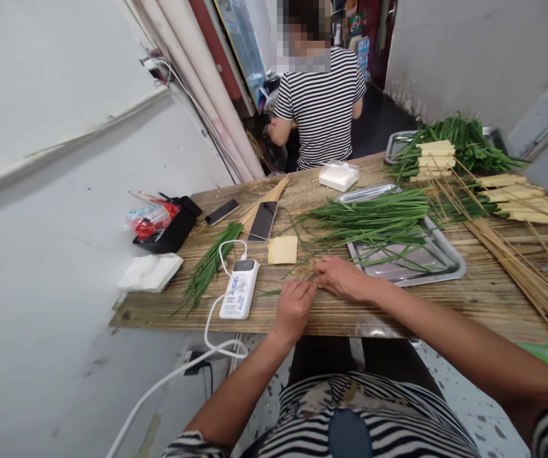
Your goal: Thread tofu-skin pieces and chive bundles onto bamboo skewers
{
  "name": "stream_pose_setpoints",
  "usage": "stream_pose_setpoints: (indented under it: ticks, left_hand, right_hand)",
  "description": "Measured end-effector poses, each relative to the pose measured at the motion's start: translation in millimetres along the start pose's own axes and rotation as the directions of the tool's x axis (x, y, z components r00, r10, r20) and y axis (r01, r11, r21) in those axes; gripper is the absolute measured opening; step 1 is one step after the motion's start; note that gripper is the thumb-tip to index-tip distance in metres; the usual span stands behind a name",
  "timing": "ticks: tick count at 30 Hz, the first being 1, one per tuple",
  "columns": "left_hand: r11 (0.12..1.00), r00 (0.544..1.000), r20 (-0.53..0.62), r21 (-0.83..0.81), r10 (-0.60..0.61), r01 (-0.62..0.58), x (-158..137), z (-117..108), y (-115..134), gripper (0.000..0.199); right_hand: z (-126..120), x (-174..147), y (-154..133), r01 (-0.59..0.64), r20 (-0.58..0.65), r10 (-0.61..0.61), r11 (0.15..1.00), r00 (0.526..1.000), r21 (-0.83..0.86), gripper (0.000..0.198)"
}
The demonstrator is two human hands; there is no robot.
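Note:
My left hand (295,310) and my right hand (343,278) meet at the table's near side, fingers closed and almost touching. What they pinch is hidden by the fingers; a few green blades stick out left of my left hand, and something thin and tan shows just beyond the fingertips. A stack of square, pale yellow tofu sheets (282,250) lies just past my left hand. Beyond my right hand, a pile of long garlic chives (379,215) covers part of a metal tray (438,257).
A power bank (239,289) with white cables, two phones (262,221), chives (213,262) and skewers (281,186) lie left. Skewered tofu rolls (524,197) and loose skewers (517,267) are right. A white box (339,175) stands at the back; a person in stripes (324,108) is beyond the table.

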State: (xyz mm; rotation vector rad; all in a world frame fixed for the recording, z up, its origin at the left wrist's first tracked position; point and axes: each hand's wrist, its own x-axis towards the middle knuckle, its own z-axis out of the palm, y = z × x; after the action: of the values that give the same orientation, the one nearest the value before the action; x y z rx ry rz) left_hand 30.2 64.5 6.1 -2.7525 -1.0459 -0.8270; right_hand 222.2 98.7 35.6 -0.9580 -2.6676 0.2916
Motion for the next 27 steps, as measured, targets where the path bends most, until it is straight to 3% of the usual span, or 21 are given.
stream_pose_setpoints:
  ticks: [3, 6, 8, 10, 14, 19, 22, 27]
  left_hand:
    - [0.999, 1.0, 0.029, -0.038, 0.01, -0.008, 4, 0, -4, 0.024]
    - [0.997, 1.0, 0.031, -0.072, -0.001, 0.003, 7, -2, -6, 0.026]
    - [0.996, 1.0, 0.025, -0.082, -0.015, 0.017, 8, -3, -7, 0.025]
    - [0.995, 1.0, 0.029, -0.094, -0.012, 0.015, 8, -3, -7, 0.025]
    - [0.992, 0.999, 0.044, -0.127, 0.019, -0.013, 11, -4, -10, 0.024]
    - [0.993, 0.996, 0.09, -0.114, 0.016, -0.006, 18, -6, -10, 0.026]
    - [0.997, 0.994, 0.111, -0.078, 0.003, 0.005, 18, -6, -7, 0.027]
    - [0.998, 0.999, 0.023, -0.059, 0.035, -0.033, 3, 2, -12, 0.027]
  right_hand:
    - [-1, -2, 5, 0.005, 0.01, -0.005, 1.0, 1.0, 0.03, 0.026]
    - [-8, -14, 11, -0.072, -0.113, 0.084, 0.992, 0.99, 0.103, 0.025]
    - [-14, -25, 12, -0.192, -0.254, 0.224, 0.97, 0.941, 0.147, 0.026]
    - [-16, -33, 9, -0.251, -0.316, 0.285, 0.957, 0.905, 0.144, 0.024]
    - [-2, -32, -4, -0.168, -0.211, 0.168, 0.986, 0.963, 0.019, 0.016]
    - [19, -13, -6, -0.15, -0.151, 0.137, 0.985, 0.979, -0.081, 0.023]
    - [21, -8, -2, -0.125, -0.119, 0.113, 0.987, 0.986, -0.103, 0.03]
    - [13, -11, -7, -0.074, -0.07, 0.064, 0.985, 0.996, -0.157, 0.028]
